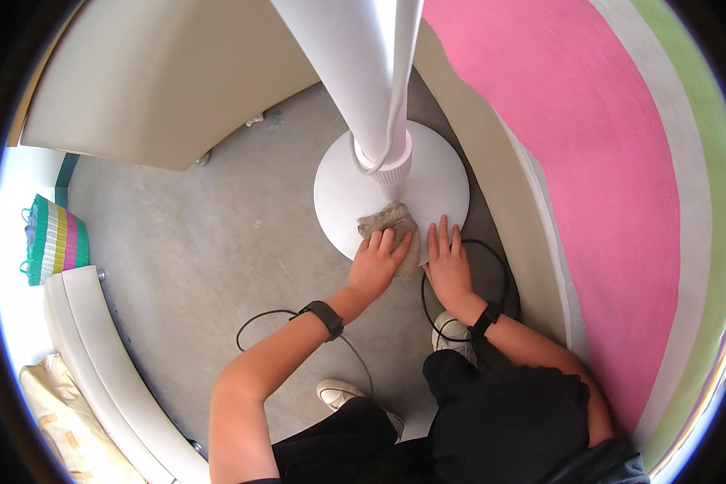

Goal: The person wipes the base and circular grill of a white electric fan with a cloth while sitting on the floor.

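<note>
A white round pedestal base [345, 193] stands on the floor before me. Its thick white pole [357, 78] rises from a ribbed collar [393, 172], and a pale cord [398, 91] hangs along it. My left hand [375, 263] presses a crumpled brown cloth [392, 218] against the front of the base, its fingers lying over the fabric. Part of the cloth drapes past the rim. To the right of it, my right hand [449, 266] lies flat on the front rim with fingers spread. The thumb is at the edge, partly hidden.
A bed side with a pink, white and green striped cover [611, 181] runs along the right. Black cable [505, 272] loops near my feet on the concrete floor [206, 242]. Beige furniture [187, 72], a striped woven basket [60, 242] and a cream upholstered edge [103, 339] stand left.
</note>
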The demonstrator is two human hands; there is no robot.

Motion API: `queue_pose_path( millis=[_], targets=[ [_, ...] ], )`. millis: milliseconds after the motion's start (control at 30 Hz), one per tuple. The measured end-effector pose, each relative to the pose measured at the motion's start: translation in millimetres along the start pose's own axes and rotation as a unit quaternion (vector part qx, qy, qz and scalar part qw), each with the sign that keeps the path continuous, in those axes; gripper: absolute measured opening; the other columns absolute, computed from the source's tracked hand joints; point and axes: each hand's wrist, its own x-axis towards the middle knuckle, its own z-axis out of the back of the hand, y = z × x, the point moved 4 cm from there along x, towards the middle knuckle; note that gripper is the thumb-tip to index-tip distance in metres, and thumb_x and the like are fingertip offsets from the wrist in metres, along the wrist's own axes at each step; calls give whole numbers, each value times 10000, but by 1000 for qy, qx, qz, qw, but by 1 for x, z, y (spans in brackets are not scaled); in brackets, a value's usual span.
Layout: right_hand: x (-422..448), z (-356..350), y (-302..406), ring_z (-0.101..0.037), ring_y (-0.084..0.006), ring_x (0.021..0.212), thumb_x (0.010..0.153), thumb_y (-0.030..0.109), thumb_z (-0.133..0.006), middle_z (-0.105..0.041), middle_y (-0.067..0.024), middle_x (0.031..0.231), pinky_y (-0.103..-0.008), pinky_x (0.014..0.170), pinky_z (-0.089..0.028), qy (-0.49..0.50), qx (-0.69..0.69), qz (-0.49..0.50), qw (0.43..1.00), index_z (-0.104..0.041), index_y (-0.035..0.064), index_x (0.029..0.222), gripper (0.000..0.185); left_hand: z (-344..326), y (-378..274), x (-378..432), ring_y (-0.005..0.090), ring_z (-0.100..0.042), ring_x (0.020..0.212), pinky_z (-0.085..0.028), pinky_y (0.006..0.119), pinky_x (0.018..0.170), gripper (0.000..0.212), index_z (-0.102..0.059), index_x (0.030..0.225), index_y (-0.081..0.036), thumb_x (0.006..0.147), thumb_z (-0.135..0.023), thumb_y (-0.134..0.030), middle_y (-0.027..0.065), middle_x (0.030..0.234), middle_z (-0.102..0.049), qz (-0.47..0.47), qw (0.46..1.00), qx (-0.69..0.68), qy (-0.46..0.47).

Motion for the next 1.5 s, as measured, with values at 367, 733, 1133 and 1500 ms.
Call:
queue_pose_path(
  millis=[367,733,1133,1500],
  targets=[
    [-23,4,20,-422,-352,1120,712,216,-640,-329,-250,1355,-393,954,-366,-1,91,98,991,-403,-18,1276,655,7,34,-17,218,-476,926,-422,315,740,552,-466,1266,-145,720,-549,-117,84,1133,-473,-66,987,144,-9],
    [-53,-14,40,-338,-291,1241,726,226,-644,-325,-141,1381,-409,1052,-258,101,238,316,913,-404,37,1286,638,18,83,-8,235,-485,933,-424,328,722,535,-489,1230,-160,708,-552,-66,95,1147,-482,18,985,173,5],
    [-29,8,23,-572,-240,883,738,89,-545,-593,-123,934,-371,783,-408,240,170,162,942,-531,42,934,202,22,93,-4,256,-475,911,-427,351,738,690,-462,1259,-148,604,-618,6,89,1101,-474,61,985,164,-8],
    [-1,46,8,-423,-368,1173,745,35,-521,-374,-236,1316,-432,949,-363,-56,150,139,977,-414,16,1258,525,38,84,3,290,-498,890,-452,368,692,563,-496,1193,-112,649,-617,-28,117,1059,-477,139,983,116,14]
  ],
)
